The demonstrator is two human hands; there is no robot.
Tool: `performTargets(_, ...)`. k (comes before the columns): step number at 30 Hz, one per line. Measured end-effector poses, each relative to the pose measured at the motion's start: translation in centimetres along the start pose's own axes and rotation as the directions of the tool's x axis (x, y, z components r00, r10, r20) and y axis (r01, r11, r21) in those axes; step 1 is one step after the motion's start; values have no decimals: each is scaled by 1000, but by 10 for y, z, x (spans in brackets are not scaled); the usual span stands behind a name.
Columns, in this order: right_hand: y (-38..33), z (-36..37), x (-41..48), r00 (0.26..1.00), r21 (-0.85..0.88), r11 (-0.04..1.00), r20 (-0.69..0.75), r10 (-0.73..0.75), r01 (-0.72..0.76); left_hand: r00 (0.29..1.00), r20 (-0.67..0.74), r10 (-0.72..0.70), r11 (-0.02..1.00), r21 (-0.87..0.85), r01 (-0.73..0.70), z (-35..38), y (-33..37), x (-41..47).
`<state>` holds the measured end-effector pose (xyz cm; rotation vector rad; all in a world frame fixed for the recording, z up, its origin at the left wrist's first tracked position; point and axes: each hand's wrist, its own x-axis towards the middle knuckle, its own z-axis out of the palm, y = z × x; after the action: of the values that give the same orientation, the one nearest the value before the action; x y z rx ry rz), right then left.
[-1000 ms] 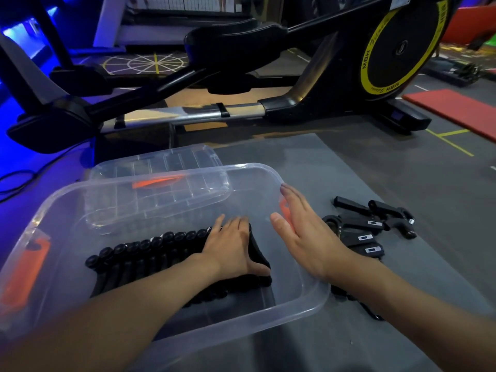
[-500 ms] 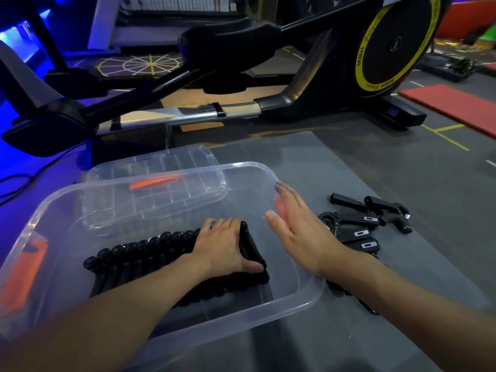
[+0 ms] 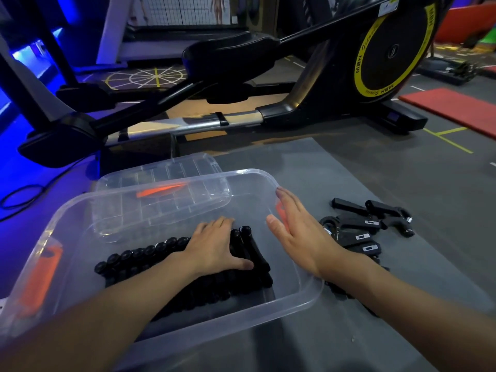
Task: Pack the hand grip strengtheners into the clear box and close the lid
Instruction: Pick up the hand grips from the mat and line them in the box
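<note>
A clear box [image 3: 304, 298] lies on a grey mat. Inside it, several black hand grip strengtheners [image 3: 139, 255] stand in a tight row. My left hand [image 3: 214, 247] lies on the right part of that row, fingers curled over the far tops and thumb along the near side. Two strengtheners [image 3: 253, 251] show just right of it. My right hand [image 3: 300, 236] is flat and open against the outside of the box's right end wall. More loose strengtheners [image 3: 366, 226] lie on the mat beyond my right hand. The clear lid [image 3: 166, 173] rests behind the box.
An elliptical trainer [image 3: 316, 84] with a black and yellow flywheel stands across the back, its rail close behind the lid. Orange latches [image 3: 40, 275] sit on the box's ends. A red mat [image 3: 456, 108] lies at far right and a black cable [image 3: 18, 197] at left.
My left hand has slid a little left along the row and curled its fingers, uncovering the two strengtheners at the right end. My right hand stays on the box's end wall.
</note>
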<state>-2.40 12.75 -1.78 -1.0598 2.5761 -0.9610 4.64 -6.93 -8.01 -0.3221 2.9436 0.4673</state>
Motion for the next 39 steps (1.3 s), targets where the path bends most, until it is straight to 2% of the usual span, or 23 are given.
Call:
performTargets(6, 2, 1, 1, 1000, -5, 1000, -5, -2, 2, 997, 72, -13, 996, 86, 7, 9, 4, -4)
performTargets(15, 1, 0, 1, 1000, -22, 1000, -5, -4, 4, 999, 39, -1, 994, 107, -3, 7, 5, -3)
performTargets(19, -1, 0, 1, 1000, -20, 1000, 1, 2, -2, 991, -101, 82, 993, 93, -73, -17, 2, -12)
performTargets(21, -6, -3, -2, 1000, -22, 1000, -2, 3, -3, 964, -217, 155, 987, 71, -143, -36, 0, -20)
performTargets(23, -12, -6, -9, 999, -86, 996, -45, 4, -8, 905, -372, 204, 979, 53, -199, -58, -6, -26)
performTargets(25, -20, -5, -22, 994, -217, 976, -107, 2, -26, 869, -456, 190, 982, 108, -157, -80, -18, -31)
performTargets(26, -25, -1, -30, 992, -279, 960, -126, 2, -37, 885, -439, 154, 984, 152, -96, -89, -27, -32)
performTargets(28, -37, 10, -51, 990, -352, 932, -133, 42, -87, 954, -297, 31, 975, 218, 36, -99, -49, -36)
performTargets(30, -50, 21, -67, 985, -400, 903, -136, 107, -154, 982, -177, -67, 960, 258, 112, -99, -65, -37)
performTargets(34, -59, 26, -72, 962, -381, 897, -231, 143, -225, 977, -193, -86, 956, 259, 135, -96, -65, -37)
performTargets(39, -47, 21, -67, 970, -383, 909, -226, 84, -168, 978, -168, -120, 953, 258, 162, -102, -60, -45)
